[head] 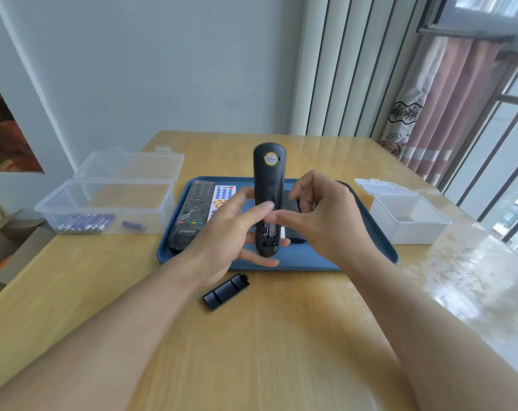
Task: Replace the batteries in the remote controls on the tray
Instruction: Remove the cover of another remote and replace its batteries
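My left hand (226,232) grips a black remote (269,185) held back-side up over the blue tray (382,241), thumb laid across it. The battery bay near its lower end is uncovered and a battery shows inside. My right hand (320,215) reaches in from the right, its index fingertip touching the bay's upper edge. The remote's black battery cover (225,291) lies on the table in front of the tray. A black remote (191,215) and a white remote (222,197) with coloured buttons lie on the tray's left side. Another dark remote (290,203) is mostly hidden behind my hands.
A clear open box (109,203) left of the tray holds several purple batteries (84,223). A smaller open white box (406,218) stands right of the tray. The wooden table (252,336) ends near a window with a curtain (447,108) at the right.
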Demonstrator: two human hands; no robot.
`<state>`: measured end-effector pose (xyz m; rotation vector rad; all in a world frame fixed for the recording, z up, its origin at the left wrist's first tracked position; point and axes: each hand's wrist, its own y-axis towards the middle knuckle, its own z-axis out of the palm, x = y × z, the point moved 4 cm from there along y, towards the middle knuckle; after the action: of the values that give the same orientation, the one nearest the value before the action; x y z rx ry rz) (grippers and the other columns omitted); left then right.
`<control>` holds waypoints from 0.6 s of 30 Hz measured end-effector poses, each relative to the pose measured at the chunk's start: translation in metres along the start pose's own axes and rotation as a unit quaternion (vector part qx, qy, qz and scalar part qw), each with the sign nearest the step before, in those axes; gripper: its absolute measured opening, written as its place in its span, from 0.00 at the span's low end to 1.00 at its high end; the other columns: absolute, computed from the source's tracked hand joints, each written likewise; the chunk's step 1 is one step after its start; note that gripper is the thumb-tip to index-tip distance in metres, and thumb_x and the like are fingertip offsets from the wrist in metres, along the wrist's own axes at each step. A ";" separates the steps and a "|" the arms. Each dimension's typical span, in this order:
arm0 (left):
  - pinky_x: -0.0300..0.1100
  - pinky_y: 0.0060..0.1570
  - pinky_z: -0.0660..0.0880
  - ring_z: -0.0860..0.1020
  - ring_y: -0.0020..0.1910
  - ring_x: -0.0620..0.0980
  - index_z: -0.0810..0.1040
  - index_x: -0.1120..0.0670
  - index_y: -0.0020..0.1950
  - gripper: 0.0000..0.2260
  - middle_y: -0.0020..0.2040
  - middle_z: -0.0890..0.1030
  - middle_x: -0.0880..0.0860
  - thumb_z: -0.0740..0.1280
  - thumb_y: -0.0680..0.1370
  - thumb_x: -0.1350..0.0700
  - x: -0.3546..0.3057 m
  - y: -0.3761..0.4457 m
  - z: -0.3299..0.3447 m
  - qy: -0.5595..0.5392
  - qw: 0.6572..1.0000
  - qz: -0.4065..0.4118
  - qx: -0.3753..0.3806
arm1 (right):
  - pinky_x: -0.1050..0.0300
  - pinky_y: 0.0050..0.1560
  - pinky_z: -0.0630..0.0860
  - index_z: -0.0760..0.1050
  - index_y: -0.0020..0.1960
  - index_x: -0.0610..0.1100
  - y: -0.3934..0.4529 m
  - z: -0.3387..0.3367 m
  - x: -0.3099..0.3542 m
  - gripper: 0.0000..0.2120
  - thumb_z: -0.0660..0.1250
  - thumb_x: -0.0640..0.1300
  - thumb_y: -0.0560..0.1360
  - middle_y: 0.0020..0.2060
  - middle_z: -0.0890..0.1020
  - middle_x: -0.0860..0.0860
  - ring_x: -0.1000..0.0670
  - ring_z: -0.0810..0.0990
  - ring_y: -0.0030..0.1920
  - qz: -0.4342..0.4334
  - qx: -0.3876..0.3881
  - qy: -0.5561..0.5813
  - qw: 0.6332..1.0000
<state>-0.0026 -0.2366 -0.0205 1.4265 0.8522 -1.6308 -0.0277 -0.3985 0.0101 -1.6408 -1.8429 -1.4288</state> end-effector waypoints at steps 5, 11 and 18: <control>0.71 0.47 0.80 0.84 0.51 0.67 0.74 0.51 0.65 0.09 0.51 0.84 0.59 0.61 0.85 0.55 -0.002 0.000 0.001 -0.010 1.000 0.002 0.003 | 0.63 0.30 0.65 0.74 0.44 0.50 -0.001 0.001 -0.001 0.20 0.82 0.55 0.63 0.25 0.68 0.57 0.57 0.65 0.27 0.029 0.013 -0.005 0.999; 0.60 0.37 0.83 0.85 0.47 0.67 0.69 0.57 0.68 0.12 0.52 0.86 0.61 0.56 0.87 0.54 -0.007 0.003 -0.011 -0.061 0.996 0.011 -0.062 | 0.59 0.34 0.63 0.80 0.53 0.44 0.004 -0.002 -0.015 0.05 0.69 0.39 0.78 0.40 0.77 0.46 0.52 0.67 0.34 0.216 0.084 0.240 0.943; 0.55 0.35 0.83 0.86 0.47 0.66 0.69 0.57 0.67 0.12 0.50 0.87 0.59 0.56 0.87 0.53 -0.006 0.007 -0.018 -0.083 0.990 0.024 -0.113 | 0.64 0.38 0.75 0.74 0.64 0.38 -0.001 0.001 -0.005 0.11 0.59 0.38 0.84 0.55 0.85 0.43 0.51 0.75 0.37 0.233 0.158 0.405 0.870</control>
<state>0.0122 -0.2235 -0.0166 1.1302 0.8698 -1.5382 -0.0268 -0.4006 0.0060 -0.9788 -1.0322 -1.2275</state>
